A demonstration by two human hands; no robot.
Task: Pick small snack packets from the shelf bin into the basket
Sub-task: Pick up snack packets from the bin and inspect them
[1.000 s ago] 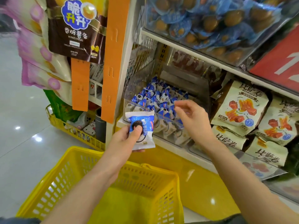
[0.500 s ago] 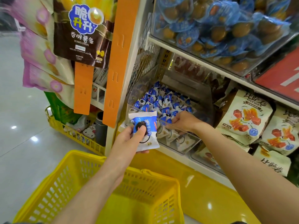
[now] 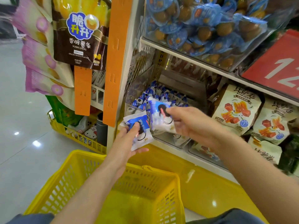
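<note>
My left hand (image 3: 127, 139) holds a small blue-and-white snack packet (image 3: 142, 135) with its thumb on the front, just in front of the clear shelf bin (image 3: 166, 139). My right hand (image 3: 191, 125) pinches a second, blurred packet (image 3: 159, 117) of the same kind, lifted out over the bin's front wall beside the first. Several more blue-and-white packets (image 3: 155, 96) lie in the bin. The yellow basket (image 3: 123, 188) sits below both hands.
Hanging bags of potato sticks (image 3: 79, 33) and an orange strip (image 3: 116, 59) are at the left. Beige snack bags (image 3: 236, 113) fill the shelf to the right. A bin of blue-wrapped eggs (image 3: 207, 26) is above. A low yellow rack (image 3: 74, 135) stands on the floor.
My right hand reached into the bin, took hold of a second packet and drew it out toward my left hand. My left hand kept its packet almost still.
</note>
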